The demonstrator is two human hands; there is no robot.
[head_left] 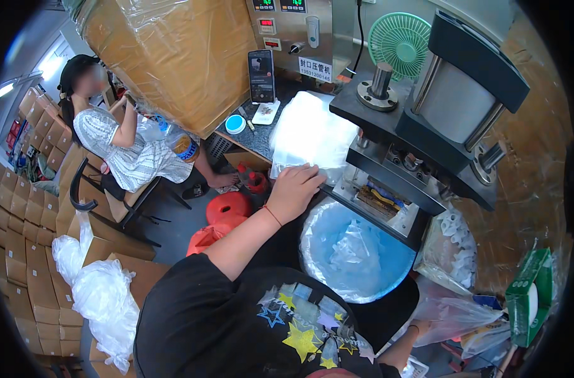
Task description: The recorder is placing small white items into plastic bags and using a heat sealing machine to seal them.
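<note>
My left hand (294, 191) lies on the near edge of a stack of thin white plastic bags (315, 131), its fingers resting on the top ones. The stack sits on a dark speckled worktop, left of a press machine (419, 107). My right hand (420, 330) is low at the right, by a clear plastic bag (451, 309); its fingers are hidden. Between my arms, under the press, stands a blue bin (388, 268) lined with clear film, with crumpled plastic inside.
A phone (261, 77) stands upright behind a small white box, next to a round turquoise-lidded tub (235, 124). A large wrapped carton (173, 57) and a green fan (399, 45) are behind. Red stools (227, 209) and a seated person (120, 132) are at left.
</note>
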